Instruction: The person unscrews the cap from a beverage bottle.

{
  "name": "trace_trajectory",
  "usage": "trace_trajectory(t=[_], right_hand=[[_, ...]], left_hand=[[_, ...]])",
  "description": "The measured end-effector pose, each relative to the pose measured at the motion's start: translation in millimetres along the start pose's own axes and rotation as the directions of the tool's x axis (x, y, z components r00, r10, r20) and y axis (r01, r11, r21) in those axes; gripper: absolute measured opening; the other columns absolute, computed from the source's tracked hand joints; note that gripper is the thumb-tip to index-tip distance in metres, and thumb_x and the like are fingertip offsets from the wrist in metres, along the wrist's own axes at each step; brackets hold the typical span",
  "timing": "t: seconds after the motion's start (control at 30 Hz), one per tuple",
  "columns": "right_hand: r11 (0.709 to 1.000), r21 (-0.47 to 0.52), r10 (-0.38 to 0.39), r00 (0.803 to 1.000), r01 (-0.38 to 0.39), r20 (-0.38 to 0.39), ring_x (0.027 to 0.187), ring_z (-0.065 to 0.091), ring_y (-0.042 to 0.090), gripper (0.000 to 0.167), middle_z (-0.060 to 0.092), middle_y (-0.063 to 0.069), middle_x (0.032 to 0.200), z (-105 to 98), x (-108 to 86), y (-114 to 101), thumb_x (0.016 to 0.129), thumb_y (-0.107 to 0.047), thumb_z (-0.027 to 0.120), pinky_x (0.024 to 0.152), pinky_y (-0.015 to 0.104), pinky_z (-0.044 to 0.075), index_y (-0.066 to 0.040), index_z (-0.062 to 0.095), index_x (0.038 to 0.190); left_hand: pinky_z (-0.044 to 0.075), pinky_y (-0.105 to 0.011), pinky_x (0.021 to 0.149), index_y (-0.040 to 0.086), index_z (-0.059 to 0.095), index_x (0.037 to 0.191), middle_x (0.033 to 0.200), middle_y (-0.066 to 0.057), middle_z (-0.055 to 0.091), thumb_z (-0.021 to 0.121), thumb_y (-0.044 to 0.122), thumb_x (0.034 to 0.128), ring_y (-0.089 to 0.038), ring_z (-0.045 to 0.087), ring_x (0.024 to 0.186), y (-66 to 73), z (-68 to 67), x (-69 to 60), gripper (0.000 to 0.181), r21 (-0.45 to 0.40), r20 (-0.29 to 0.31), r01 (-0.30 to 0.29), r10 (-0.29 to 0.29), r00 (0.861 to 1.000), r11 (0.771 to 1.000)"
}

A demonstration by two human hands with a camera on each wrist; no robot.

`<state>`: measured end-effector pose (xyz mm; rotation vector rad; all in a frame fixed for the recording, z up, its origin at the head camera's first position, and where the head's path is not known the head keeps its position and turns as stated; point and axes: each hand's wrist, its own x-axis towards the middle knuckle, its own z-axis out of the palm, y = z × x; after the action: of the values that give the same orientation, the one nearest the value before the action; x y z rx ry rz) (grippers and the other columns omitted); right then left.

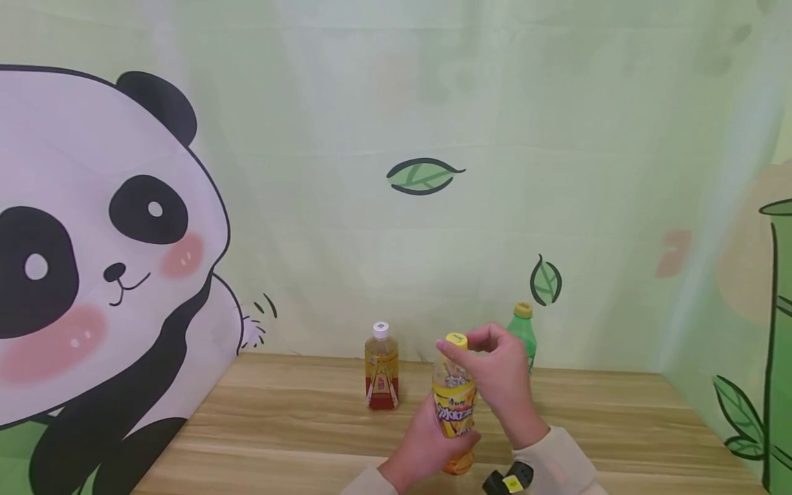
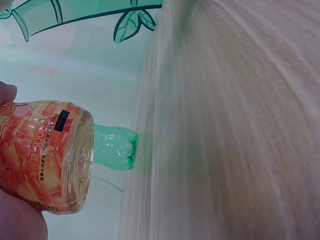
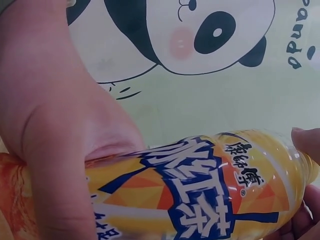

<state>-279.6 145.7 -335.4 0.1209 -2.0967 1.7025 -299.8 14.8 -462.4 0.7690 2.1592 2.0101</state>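
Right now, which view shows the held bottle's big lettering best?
Right wrist: there the lettering looks large and clear. Head shows it smaller; left wrist shows only the lower end of the bottle, without that lettering.

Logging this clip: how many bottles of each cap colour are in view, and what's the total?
White: 1 (red-and-gold bottle)
Yellow: 2 (yellow-labelled bottle, held by the left hand with the right hand at its top; green bottle, partly hidden behind the right hand)
Total: 3
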Motion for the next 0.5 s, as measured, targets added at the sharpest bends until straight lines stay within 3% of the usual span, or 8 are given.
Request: trace_trajectory(t=[0.23,0.5], right_hand=[[1.0,-0.019,0.002,1.0,-0.002,0.011,0.086,0.064,0.02,0.045,0.071,0.006,0.091,-1.1,-0.3,-0.9,0.072,-0.038,0.094,0.072,0.027,0.056,-0.005,0.069,0.092],[0.999,-0.031,0.022,0.998,-0.02,0.053,0.087,0.065,0.021,0.045,0.073,0.008,0.095,-2.6,0.8,-2.5,0.075,-0.041,0.091,0.073,0.028,0.057,-0.007,0.073,0.097]], left_hand=[[0.054,-0.027,0.094,0.023,0.046,0.14,0.129,-0.008,0.064,0.081,0.017,0.0867,-0.014,0.065,0.109,-0.8,-0.2,-1.2,0.064,-0.001,-0.003,-0.006,0.006,1.0,1.0],[0.054,-0.028,0.095,0.022,0.045,0.141,0.125,0.001,0.065,0.08,0.015,0.0866,-0.014,0.064,0.109,0.4,-1.7,-0.7,0.065,-0.008,-0.007,-0.003,0.003,1.0,1.0]])
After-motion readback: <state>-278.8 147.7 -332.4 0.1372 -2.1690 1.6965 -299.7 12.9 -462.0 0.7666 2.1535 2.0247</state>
